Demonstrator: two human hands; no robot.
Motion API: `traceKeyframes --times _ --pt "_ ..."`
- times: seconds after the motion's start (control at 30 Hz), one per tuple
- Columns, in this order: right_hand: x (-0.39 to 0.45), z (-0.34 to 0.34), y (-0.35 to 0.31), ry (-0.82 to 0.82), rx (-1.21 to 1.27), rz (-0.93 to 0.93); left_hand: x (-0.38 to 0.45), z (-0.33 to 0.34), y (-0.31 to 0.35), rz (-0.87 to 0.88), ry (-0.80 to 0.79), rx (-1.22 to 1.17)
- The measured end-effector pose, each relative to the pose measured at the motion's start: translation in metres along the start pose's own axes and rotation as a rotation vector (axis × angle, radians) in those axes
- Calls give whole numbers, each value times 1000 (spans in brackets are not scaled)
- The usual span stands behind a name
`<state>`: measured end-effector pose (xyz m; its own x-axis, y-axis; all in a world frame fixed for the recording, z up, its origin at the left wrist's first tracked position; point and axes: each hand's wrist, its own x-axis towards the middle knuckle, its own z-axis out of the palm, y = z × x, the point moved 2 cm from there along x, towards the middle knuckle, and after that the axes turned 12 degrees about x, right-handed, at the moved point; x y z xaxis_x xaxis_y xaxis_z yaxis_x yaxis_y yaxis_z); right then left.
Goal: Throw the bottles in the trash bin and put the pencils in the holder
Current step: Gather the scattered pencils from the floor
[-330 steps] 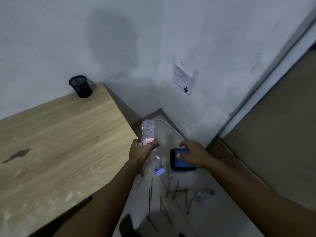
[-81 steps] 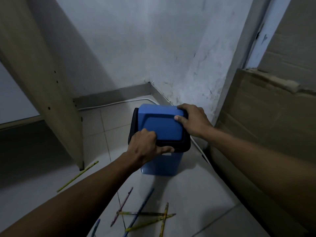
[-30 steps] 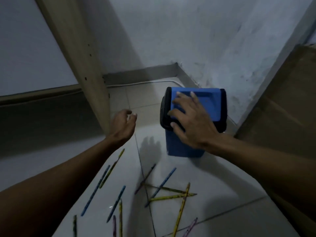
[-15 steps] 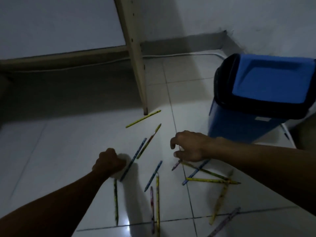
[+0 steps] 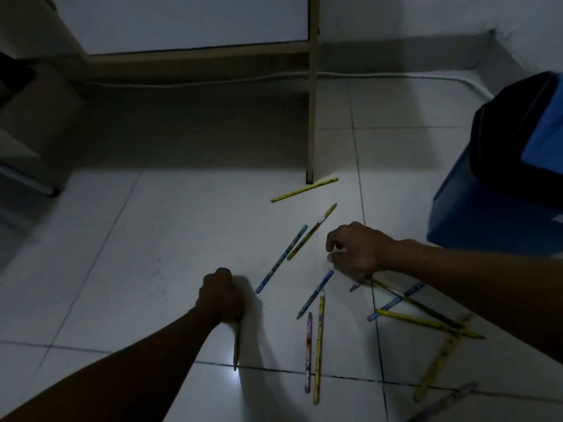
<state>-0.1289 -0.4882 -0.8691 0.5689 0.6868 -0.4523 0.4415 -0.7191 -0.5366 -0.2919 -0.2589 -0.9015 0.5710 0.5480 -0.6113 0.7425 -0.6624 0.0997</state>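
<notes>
Yellow, blue, purple pencils [image 5: 318, 345] scattered on tiles [image 5: 137, 239].

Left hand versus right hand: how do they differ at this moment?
The left hand is a closed fist around a pencil; the right hand is curled with nothing visibly in it. Left is nearer the camera, right nearer the blue bin. Both are low over the tiled floor.

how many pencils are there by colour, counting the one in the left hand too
yellowish pencils: 7, one gripped in the left hand
blue pencils: 3
pink or purple pencils: 3
total: 13, though dim light makes some shades uncertain
</notes>
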Motion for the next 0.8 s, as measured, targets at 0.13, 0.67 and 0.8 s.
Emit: traceKeyframes --times 0.13,0.67,0.8 --pt "13 -6 1 74 27 21 7 -12 0 17 9 -116" --pt "130 -28 -14 429 -156 55 49 -49 47 37 72 -758" --pt "143 -23 -9 494 -158 37 52 -53 41 40 97 -698"
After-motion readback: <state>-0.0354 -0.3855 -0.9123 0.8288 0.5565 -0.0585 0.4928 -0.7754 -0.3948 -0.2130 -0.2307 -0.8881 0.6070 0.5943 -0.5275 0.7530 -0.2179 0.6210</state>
